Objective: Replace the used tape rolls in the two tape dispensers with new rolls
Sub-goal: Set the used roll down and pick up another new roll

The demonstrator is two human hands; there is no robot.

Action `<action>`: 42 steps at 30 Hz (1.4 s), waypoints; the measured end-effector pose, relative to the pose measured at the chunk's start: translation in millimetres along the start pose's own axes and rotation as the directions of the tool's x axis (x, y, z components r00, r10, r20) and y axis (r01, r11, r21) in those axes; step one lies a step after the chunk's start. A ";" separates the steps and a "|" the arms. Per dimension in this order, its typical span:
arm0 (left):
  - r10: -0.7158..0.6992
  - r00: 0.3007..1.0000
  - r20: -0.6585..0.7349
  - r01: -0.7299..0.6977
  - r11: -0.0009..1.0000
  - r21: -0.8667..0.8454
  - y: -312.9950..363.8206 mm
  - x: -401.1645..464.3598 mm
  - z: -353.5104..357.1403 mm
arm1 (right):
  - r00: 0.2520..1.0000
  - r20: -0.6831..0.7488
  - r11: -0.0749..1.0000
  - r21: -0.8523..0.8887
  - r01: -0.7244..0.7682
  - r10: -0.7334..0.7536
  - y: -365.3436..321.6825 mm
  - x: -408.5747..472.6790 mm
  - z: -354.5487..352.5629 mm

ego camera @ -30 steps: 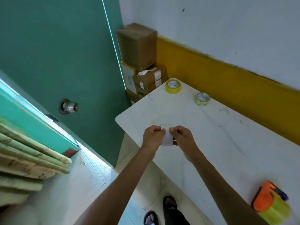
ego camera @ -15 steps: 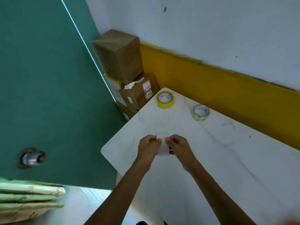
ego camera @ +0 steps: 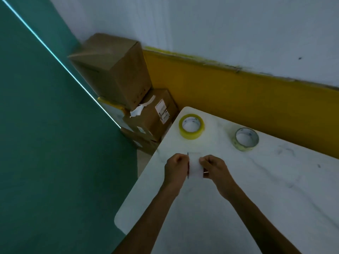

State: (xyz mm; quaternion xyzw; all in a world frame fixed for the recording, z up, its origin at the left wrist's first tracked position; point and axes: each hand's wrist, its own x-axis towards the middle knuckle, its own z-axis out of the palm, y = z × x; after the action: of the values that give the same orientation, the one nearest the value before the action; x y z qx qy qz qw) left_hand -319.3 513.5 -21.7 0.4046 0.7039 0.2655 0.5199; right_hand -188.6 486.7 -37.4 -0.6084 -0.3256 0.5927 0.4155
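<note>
Both my hands hold a short strip of clear tape (ego camera: 194,166) stretched between them just above the white marble table (ego camera: 256,208). My left hand (ego camera: 175,170) pinches its left edge and my right hand (ego camera: 214,168) pinches its right edge. A thick yellowish tape roll (ego camera: 191,126) lies flat near the table's far left corner. A thinner, nearly used roll (ego camera: 246,139) lies flat to its right. No dispenser is in view.
Stacked cardboard boxes (ego camera: 128,88) stand on the floor in the corner beyond the table's left end. A teal wall (ego camera: 45,143) runs along the left. A yellow-banded wall (ego camera: 238,99) backs the table.
The camera has swung up and to the right, so the door knob, the floor and the orange dispenser have left the view. My hands still hold the tape strip the same way.
</note>
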 end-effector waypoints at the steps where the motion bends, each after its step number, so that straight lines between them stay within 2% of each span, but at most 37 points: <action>1: 0.070 0.998 0.005 -0.070 0.996 0.055 2.3 15.3 -1.9 | 0.999 -0.034 1.000 0.016 -0.006 0.006 -3.1 8.3 0.7; 4: 0.244 0.969 0.048 -0.249 0.943 0.220 16.3 56.0 -5.5 | 0.988 -0.157 0.998 0.055 0.013 -0.004 -17.7 30.0 0.2; 7: 0.371 0.915 0.158 -0.403 0.840 0.363 24.5 94.0 1.0 | 0.960 -0.280 0.999 0.040 0.009 0.003 -20.4 49.6 -7.2; 9: 0.473 0.847 0.242 -0.531 0.719 0.449 24.6 114.9 9.7 | 0.923 -0.380 0.992 -0.122 0.012 -0.058 -15.7 65.9 -16.1; 12: 0.587 0.705 0.398 -0.693 0.451 0.562 24.9 137.4 22.6 | 0.876 -0.444 0.918 -0.398 -0.003 -0.190 -15.1 88.8 -24.6; 15: 0.577 0.605 0.549 -0.772 0.257 0.581 22.2 159.6 36.2 | 0.866 -0.424 0.836 -0.549 -0.013 -0.266 -21.2 105.1 -28.9; 18: 0.495 0.612 0.617 -0.749 0.113 0.653 18.3 174.6 44.1 | 0.870 -0.395 0.788 -0.615 -0.014 -0.294 -22.8 112.8 -34.7; 22: 0.475 0.651 0.592 -0.712 0.112 0.694 15.9 179.0 50.5 | 0.872 -0.373 0.766 -0.643 0.004 -0.317 -27.5 111.1 -41.1; 25: 0.459 0.648 0.608 -0.713 0.084 0.696 17.0 178.0 50.8 | 0.872 -0.357 0.738 -0.675 0.008 -0.336 -28.6 111.3 -44.3; 28: 0.481 0.644 0.595 -0.714 0.099 0.693 13.3 174.8 44.4 | 0.868 -0.322 0.689 -0.724 0.031 -0.377 -35.5 116.5 -43.9; 30: 0.495 0.638 0.590 -0.717 0.102 0.690 6.1 168.3 36.2 | 0.863 -0.251 0.610 -0.789 0.080 -0.438 -39.9 123.1 -42.6; 33: 0.522 0.607 0.600 -0.740 0.095 0.666 -14.2 157.7 22.3 | 0.866 -0.091 0.433 -0.889 0.152 -0.492 -40.7 141.7 -40.1; 38: 0.583 0.580 0.569 -0.756 0.123 0.643 -58.8 137.5 1.1 | 0.940 0.054 0.179 -0.976 0.121 -0.337 -19.9 176.7 -31.5; 42: 0.640 0.548 0.538 -0.748 0.087 0.658 -75.7 132.7 -5.7 | 0.928 0.050 0.161 -0.980 0.117 -0.368 -6.5 179.9 -28.3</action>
State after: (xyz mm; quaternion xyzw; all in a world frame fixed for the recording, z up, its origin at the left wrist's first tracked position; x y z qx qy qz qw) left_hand -364.4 585.8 -148.7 0.8958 0.4258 0.0780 0.1007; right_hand -144.5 646.1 -114.0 -0.7274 -0.6738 0.1157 0.0601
